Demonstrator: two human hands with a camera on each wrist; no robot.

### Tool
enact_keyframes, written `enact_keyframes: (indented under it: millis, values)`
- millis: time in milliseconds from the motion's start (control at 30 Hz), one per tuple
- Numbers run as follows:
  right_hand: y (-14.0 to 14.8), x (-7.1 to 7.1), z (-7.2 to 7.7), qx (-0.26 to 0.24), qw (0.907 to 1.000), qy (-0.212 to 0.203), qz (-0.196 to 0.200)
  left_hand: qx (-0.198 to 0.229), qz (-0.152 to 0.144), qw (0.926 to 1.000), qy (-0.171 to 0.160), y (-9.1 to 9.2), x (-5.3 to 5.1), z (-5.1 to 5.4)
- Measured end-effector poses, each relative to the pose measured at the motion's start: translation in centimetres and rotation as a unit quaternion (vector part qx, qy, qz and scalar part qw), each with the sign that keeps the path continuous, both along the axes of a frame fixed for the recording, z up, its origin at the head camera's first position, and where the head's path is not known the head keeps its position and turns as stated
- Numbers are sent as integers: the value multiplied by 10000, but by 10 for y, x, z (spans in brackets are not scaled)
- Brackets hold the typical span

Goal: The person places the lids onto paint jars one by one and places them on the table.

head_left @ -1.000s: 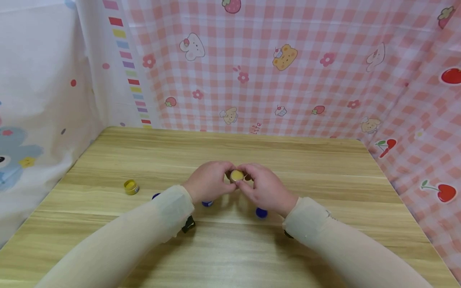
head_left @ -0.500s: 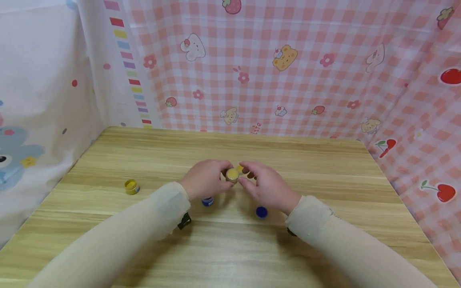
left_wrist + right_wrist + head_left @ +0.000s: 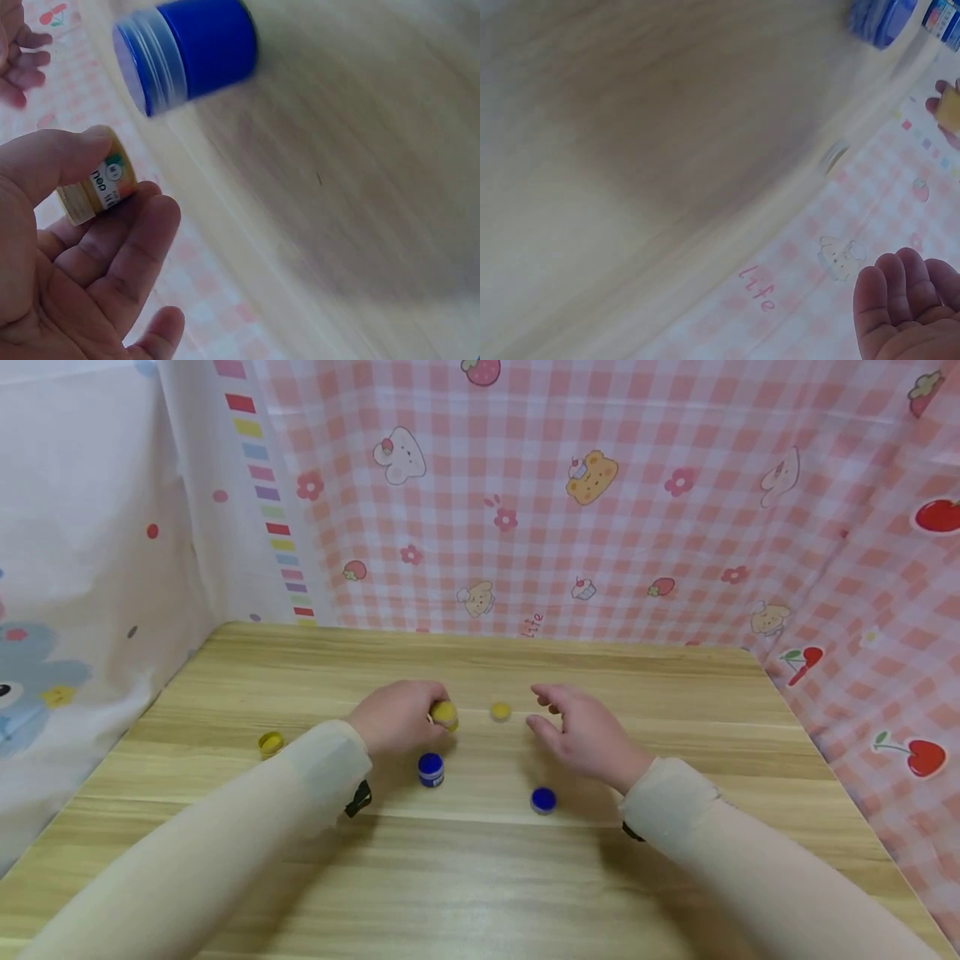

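Note:
My left hand (image 3: 397,718) pinches a small yellow paint jar (image 3: 109,176) between thumb and fingers, above the table. The jar bears a printed label in the left wrist view; I cannot tell if it is capped. My right hand (image 3: 588,735) hovers over the table with bent, parted fingers and nothing in them. Between the hands lies a round yellow lid (image 3: 500,712). Closer to me stands a blue paint jar (image 3: 431,770), just below the left hand. A blue, lid-like disc (image 3: 543,800) lies right of it, under the right wrist.
Another yellow jar (image 3: 270,744), uncovered, stands at the left, partly behind my left sleeve. The wooden table (image 3: 480,877) ends at a pink checked cloth (image 3: 525,527) at the back. More printed cloth hangs at both sides.
Both hands were at the yellow jar a second ago. My right hand has released it and drawn right, while the left has carried it left. The yellow lid has come into view.

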State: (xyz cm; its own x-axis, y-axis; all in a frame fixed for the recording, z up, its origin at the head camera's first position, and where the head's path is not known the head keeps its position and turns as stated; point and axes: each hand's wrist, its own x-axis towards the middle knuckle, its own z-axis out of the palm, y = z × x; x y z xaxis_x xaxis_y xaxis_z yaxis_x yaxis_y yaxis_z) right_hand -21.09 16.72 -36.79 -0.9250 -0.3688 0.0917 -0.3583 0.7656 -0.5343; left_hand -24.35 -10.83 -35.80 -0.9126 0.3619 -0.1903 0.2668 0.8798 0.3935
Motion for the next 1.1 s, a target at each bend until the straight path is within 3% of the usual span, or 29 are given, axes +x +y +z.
enact_keyframes:
  millis: [333, 833, 1100]
  values:
    - [14, -5, -2, 148, 9995, -53, -259, -483, 39, 9984, -289, -3, -7, -2]
    - [23, -9, -5, 242, 9985, -243, -434, -899, -287, 9954, -178, 0, -10, -14]
    - [24, -9, -8, 219, 9985, -281, -425, -991, -250, 9944, -254, 1, -10, -17]
